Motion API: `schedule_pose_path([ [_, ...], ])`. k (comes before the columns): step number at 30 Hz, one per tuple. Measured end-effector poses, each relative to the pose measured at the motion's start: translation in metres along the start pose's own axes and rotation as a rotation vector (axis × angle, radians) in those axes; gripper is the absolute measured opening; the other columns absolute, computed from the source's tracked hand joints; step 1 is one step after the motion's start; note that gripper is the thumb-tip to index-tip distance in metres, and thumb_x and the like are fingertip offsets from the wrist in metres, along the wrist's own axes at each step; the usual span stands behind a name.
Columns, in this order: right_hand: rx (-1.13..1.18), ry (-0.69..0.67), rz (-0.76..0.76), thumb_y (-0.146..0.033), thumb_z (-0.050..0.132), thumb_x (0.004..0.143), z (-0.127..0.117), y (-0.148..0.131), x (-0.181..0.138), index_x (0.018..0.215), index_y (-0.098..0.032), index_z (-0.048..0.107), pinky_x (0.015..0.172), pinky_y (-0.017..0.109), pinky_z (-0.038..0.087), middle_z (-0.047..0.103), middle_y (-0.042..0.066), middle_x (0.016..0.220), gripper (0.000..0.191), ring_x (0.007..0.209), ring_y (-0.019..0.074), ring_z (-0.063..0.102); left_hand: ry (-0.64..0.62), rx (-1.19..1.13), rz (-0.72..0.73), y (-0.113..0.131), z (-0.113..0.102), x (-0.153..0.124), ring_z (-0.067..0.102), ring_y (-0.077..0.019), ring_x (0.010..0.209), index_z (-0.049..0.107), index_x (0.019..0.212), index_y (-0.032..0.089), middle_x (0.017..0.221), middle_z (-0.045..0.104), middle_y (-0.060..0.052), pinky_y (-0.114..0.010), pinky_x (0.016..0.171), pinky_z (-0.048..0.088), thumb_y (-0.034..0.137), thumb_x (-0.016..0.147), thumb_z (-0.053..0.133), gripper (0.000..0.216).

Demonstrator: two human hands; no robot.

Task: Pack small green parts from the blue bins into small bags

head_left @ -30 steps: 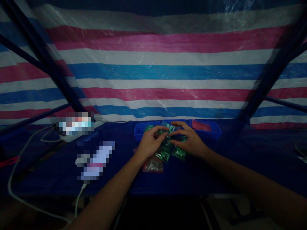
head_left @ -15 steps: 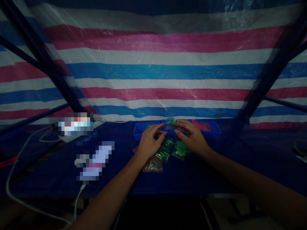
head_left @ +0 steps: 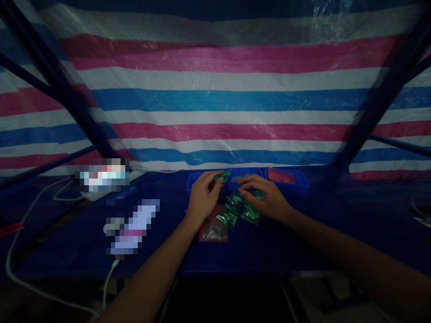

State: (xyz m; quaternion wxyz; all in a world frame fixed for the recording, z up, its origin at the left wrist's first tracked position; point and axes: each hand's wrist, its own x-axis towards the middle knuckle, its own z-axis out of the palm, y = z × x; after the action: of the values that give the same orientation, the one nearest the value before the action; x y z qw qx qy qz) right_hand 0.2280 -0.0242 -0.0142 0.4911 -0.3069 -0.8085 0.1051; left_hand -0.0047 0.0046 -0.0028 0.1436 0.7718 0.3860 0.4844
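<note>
My left hand pinches a small green packet and holds it over the left blue tray. My right hand rests with curled fingers on a pile of green packets lying on the dark blue table. A clear packet with red contents lies just below my left wrist. The scene is dim, so fine detail of the packets is hard to make out.
A row of blue trays runs along the back, the right one holding red packets. Blurred items and white cables lie to the left. A striped tarp hangs behind, framed by dark poles.
My left hand took a green packet from between both hands and carried it left and up over the left tray. My right hand dropped back onto the pile.
</note>
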Motion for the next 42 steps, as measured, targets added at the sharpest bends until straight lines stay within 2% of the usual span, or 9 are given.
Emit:
schedule_pose_path([
  [3, -0.029, -0.011, 0.019, -0.025, 0.065, 0.097, 0.000, 0.003, 0.000, 0.110, -0.025, 0.071, 0.103, 0.046, 0.053, 0.072, 0.008, 0.117, 0.014, 0.115, 0.0233, 0.067, 0.004, 0.281, 0.074, -0.005, -0.013, 0.001, 0.062, -0.0232, 0.120, 0.068, 0.131, 0.027, 0.129, 0.066, -0.007, -0.044, 0.108, 0.050, 0.025, 0.103, 0.049, 0.034],
  [7, -0.103, -0.184, 0.020, -0.029, 0.065, 0.098, 0.002, 0.005, -0.003, 0.121, -0.023, 0.069, 0.106, 0.047, 0.050, 0.072, 0.009, 0.120, 0.024, 0.117, 0.0245, 0.064, -0.041, 0.640, -0.027, -0.018, -0.018, -0.001, 0.053, -0.0340, 0.129, 0.067, 0.133, 0.023, 0.140, 0.059, -0.012, -0.058, 0.109, 0.043, 0.026, 0.100, 0.051, 0.036],
  [11, -0.108, -0.418, -0.015, -0.036, 0.062, 0.100, 0.005, 0.005, -0.007, 0.103, -0.022, 0.075, 0.109, 0.045, 0.048, 0.069, 0.010, 0.130, 0.020, 0.125, 0.0250, 0.061, -0.128, 0.691, -0.057, -0.024, -0.014, -0.005, 0.055, -0.0337, 0.125, 0.073, 0.122, 0.027, 0.131, 0.065, -0.010, -0.064, 0.113, 0.034, 0.041, 0.104, 0.047, 0.035],
  [14, -0.131, -0.490, 0.018, -0.040, 0.061, 0.100, 0.006, 0.005, -0.008, 0.102, -0.022, 0.076, 0.112, 0.046, 0.046, 0.065, 0.012, 0.138, 0.024, 0.131, 0.0263, 0.058, -0.129, 0.661, -0.065, -0.023, -0.011, -0.006, 0.056, -0.0329, 0.124, 0.074, 0.117, 0.028, 0.127, 0.067, -0.009, -0.068, 0.116, 0.026, 0.046, 0.105, 0.045, 0.037],
  [19, -0.170, -0.500, 0.052, -0.042, 0.060, 0.100, 0.009, 0.007, -0.011, 0.107, -0.021, 0.073, 0.117, 0.048, 0.041, 0.059, 0.015, 0.147, 0.025, 0.138, 0.0282, 0.054, -0.085, 0.630, -0.037, -0.017, -0.010, -0.005, 0.055, -0.0314, 0.127, 0.075, 0.113, 0.028, 0.129, 0.066, -0.008, -0.068, 0.119, 0.021, 0.044, 0.105, 0.044, 0.035],
  [23, -0.183, -0.474, 0.044, -0.044, 0.058, 0.101, 0.011, 0.006, -0.013, 0.106, -0.020, 0.069, 0.118, 0.048, 0.039, 0.062, 0.015, 0.142, 0.026, 0.142, 0.0292, 0.049, -0.085, 0.542, 0.047, -0.008, -0.008, -0.003, 0.057, -0.0270, 0.125, 0.074, 0.112, 0.026, 0.126, 0.067, -0.006, -0.057, 0.119, 0.030, 0.040, 0.106, 0.046, 0.031],
  [27, -0.187, -0.470, 0.054, -0.042, 0.054, 0.103, 0.010, 0.004, -0.012, 0.105, -0.020, 0.068, 0.112, 0.048, 0.045, 0.068, 0.015, 0.131, 0.026, 0.131, 0.0287, 0.057, -0.112, 0.452, 0.124, 0.001, -0.006, -0.002, 0.057, -0.0241, 0.124, 0.073, 0.112, 0.025, 0.125, 0.067, -0.006, -0.047, 0.114, 0.039, 0.037, 0.106, 0.047, 0.030],
  [33, -0.172, -0.445, 0.075, -0.036, 0.053, 0.104, 0.010, 0.008, -0.009, 0.111, -0.019, 0.073, 0.109, 0.046, 0.048, 0.072, 0.012, 0.129, 0.027, 0.123, 0.0274, 0.064, -0.105, 0.440, 0.110, 0.008, -0.003, -0.004, 0.058, -0.0230, 0.123, 0.073, 0.108, 0.025, 0.122, 0.069, -0.003, -0.051, 0.120, 0.030, 0.034, 0.106, 0.047, 0.027],
  [42, -0.158, -0.345, 0.086, -0.023, 0.047, 0.105, 0.014, 0.017, -0.007, 0.112, -0.019, 0.077, 0.103, 0.043, 0.053, 0.078, 0.010, 0.114, 0.030, 0.112, 0.0248, 0.070, -0.227, 0.356, 0.191, 0.008, 0.006, -0.007, 0.058, -0.0235, 0.126, 0.070, 0.117, 0.026, 0.120, 0.072, -0.003, -0.048, 0.114, 0.039, 0.032, 0.103, 0.054, 0.022],
])
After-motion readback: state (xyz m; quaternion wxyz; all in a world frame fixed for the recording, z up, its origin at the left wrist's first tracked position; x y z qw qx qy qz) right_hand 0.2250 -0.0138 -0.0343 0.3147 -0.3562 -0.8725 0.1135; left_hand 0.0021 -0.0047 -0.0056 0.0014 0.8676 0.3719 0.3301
